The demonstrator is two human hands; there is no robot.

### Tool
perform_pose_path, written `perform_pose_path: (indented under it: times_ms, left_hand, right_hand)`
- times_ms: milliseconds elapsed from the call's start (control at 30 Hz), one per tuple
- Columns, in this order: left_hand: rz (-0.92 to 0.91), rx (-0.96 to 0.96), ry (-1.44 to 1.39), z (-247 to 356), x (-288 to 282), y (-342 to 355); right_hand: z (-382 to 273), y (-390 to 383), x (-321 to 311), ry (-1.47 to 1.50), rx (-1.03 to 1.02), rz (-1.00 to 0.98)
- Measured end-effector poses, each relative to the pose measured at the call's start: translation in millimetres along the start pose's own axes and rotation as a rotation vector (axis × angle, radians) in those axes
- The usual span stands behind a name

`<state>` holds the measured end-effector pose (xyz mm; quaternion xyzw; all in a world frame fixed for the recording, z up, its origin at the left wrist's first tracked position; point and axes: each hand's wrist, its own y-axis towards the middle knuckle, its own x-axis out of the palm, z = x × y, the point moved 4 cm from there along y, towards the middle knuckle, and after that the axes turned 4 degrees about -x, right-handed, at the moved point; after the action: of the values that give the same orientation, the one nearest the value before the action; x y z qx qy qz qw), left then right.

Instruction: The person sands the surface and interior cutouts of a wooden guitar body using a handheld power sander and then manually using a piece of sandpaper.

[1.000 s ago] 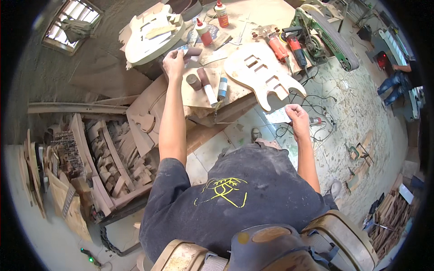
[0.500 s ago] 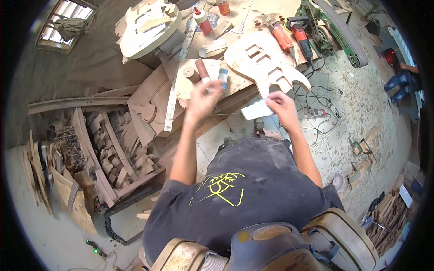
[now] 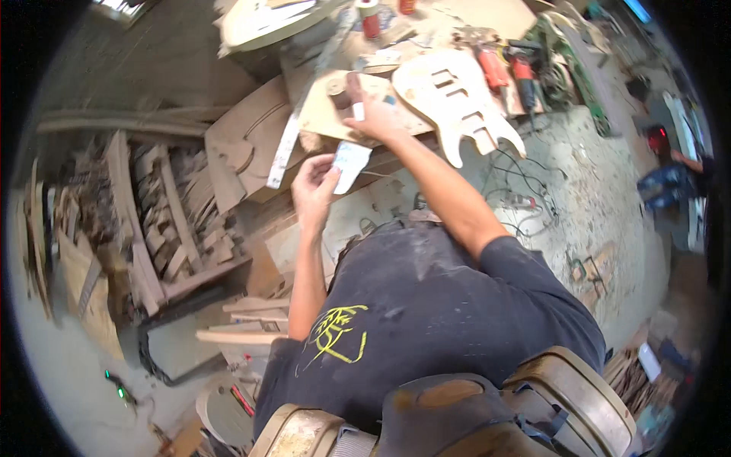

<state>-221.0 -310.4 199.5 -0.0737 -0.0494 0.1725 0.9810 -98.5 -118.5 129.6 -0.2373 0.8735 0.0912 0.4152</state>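
My left hand (image 3: pixel 313 192) pinches a small piece of sandpaper (image 3: pixel 351 165) between thumb and fingers. Its pale back with faint blue marks faces up, and it hangs just off the bench's front edge. My right hand (image 3: pixel 378 120) lies over the bench, thumb and fingers on either side of the white end of a reddish-brown roll (image 3: pixel 354 86); the fingers are partly blurred. Left of that roll stands a round brown roll (image 3: pixel 338 94). Under the right hand, only a bit of a blue cylinder (image 3: pixel 390 100) shows. A pale wooden guitar body (image 3: pixel 449 95) with cut-out pockets lies to the right.
Red power tools (image 3: pixel 493 70) and a green belt sander (image 3: pixel 575 72) sit at the bench's right. A red-and-white bottle (image 3: pixel 368 19) stands at the back. Cables (image 3: pixel 518 179) trail on the floor. Wood offcuts (image 3: pixel 179 236) fill a rack at left; a person (image 3: pixel 670 183) is at far right.
The sandpaper has passed from my right hand to my left. My right hand has moved left onto the rolls, and my left hand has drawn back toward me. The view has turned slightly.
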Motion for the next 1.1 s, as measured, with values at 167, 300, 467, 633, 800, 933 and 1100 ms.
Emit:
perform_pose_path:
  times_ms: [167,300,467,633,800,933,1100]
  left_hand:
    - [0.082,-0.045,-0.012,-7.9,-23.6,-19.9]
    - [0.013,-0.085,-0.001,-20.5,-22.4,-12.9]
    - [-0.17,-0.145,0.045,-36.1,17.8,-1.5]
    - [-0.425,-0.184,0.047,-43.2,93.4,-1.8]
    - [-0.591,-0.561,-0.61,-41.8,143.9,-36.4]
    - [-0.488,-0.289,-0.414,-52.3,179.7,-69.3]
    - [-0.53,-0.422,-0.551,-50.6,219.7,-90.9]
  right_hand:
    - [-9.5,3.7,4.3,0.094,0.258,0.099]
    - [10.1,-57.3,-43.1,0.464,0.241,0.257]
    - [-35.5,-189.8,-73.8,0.662,0.105,0.188]
    - [-30.8,-268.0,-76.8,0.615,0.24,0.164]
    - [6.0,-300.6,-71.2,0.866,0.299,0.366]
    - [21.5,-316.3,-91.4,0.955,0.239,0.337]
    - [42.5,-344.3,-117.5,1.046,0.207,0.323]
